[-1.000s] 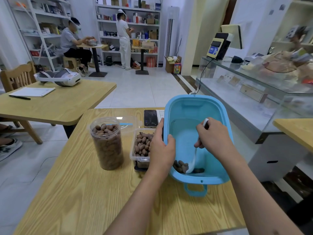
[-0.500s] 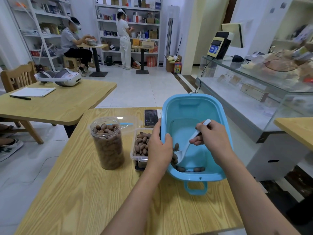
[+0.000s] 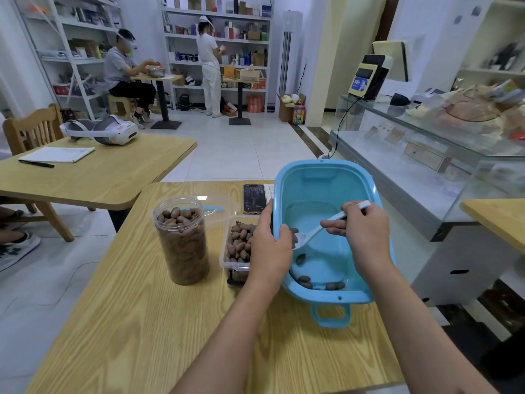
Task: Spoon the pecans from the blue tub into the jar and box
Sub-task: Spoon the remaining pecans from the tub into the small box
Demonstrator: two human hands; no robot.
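The spoon [image 3: 318,231] in the right hand [image 3: 366,231] has risen from the tub floor toward nine o'clock with a pecan or two, leaving few pecans [image 3: 315,282] in the blue tub [image 3: 369,200] the left hand [image 3: 270,248] grips, so the nearly full box [image 3: 227,263] comes next.

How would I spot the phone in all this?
Start at the blue tub on the near wooden table. Just left of its far rim, behind the clear box of pecans, lies the phone: flat, dark and glossy, the only screen there.
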